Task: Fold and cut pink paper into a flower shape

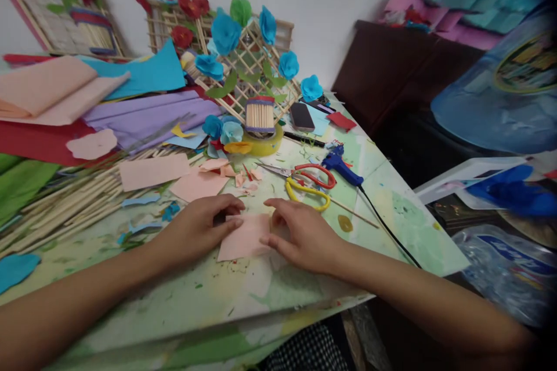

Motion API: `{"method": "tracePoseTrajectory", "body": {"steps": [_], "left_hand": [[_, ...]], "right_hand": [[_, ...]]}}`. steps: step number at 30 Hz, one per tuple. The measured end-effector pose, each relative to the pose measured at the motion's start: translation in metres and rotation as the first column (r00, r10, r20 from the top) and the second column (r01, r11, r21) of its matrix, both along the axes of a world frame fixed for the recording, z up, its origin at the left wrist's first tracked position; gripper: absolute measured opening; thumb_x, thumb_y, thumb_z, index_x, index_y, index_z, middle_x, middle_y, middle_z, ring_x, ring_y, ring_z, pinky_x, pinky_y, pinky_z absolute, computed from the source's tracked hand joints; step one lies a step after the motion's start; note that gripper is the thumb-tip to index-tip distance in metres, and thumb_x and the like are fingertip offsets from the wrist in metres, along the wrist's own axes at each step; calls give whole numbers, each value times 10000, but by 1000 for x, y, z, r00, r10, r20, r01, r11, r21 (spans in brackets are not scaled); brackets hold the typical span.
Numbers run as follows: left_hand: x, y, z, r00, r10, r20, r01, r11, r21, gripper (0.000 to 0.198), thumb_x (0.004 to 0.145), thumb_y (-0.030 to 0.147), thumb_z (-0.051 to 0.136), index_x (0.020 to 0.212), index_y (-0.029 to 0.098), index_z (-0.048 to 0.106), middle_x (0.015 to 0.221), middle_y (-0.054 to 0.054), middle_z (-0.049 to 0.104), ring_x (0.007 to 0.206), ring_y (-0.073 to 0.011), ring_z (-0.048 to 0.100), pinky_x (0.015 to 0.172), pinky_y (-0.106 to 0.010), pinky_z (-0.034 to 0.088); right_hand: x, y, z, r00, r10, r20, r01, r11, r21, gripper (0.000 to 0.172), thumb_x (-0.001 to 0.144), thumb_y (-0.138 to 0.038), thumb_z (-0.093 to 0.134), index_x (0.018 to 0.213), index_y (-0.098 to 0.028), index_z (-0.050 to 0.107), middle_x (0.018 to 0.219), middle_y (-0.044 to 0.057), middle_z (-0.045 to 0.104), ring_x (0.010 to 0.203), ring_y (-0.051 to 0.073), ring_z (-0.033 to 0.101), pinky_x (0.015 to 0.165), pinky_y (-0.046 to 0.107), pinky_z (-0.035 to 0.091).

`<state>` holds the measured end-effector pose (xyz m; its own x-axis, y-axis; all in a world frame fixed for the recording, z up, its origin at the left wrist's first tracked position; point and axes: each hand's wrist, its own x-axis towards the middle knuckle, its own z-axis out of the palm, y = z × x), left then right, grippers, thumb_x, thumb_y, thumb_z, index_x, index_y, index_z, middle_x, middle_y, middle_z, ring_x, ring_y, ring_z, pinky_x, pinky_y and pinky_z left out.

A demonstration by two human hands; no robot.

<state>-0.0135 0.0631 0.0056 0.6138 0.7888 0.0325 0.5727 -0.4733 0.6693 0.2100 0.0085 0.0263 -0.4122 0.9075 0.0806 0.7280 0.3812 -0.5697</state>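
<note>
Hands: left hand (201, 224) and right hand (300, 235) lie flat, fingertips pinning the pink paper square (244, 237); neither is clenched.
Paper square: lower centre of frame, flat on the table (183, 295), steadied from both sides.
Scissors (311, 182): just above the right hand, within reach.
Glue gun (342, 167): beside the scissors, cord trailing right.
Sticks (65, 208): bundled at left.

No legible text, brand, no. or sign is found anywhere. White lettering is seen on a blue label on the clear plastic pack (507, 266) at lower right of the frame, but it's too blurred to be read. A round printed emblem is seen on the blue bag (500, 90) at upper right; its wording can't be made out either. The phone (301, 116) screen, mid frame, is dark.
</note>
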Motion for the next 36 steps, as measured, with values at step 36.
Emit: {"method": "tracePoseTrajectory", "body": {"steps": [36], "left_hand": [[2, -16, 6, 981, -145, -128, 162, 977, 137, 241, 897, 319, 424, 844, 176, 611, 776, -28, 622, 732, -153, 562, 662, -260, 400]], "right_hand": [[-11, 11, -22, 1000, 15, -23, -14, 998, 55, 122, 833, -237, 557, 762, -151, 607, 702, 14, 595, 634, 108, 478, 592, 222, 318]]}}
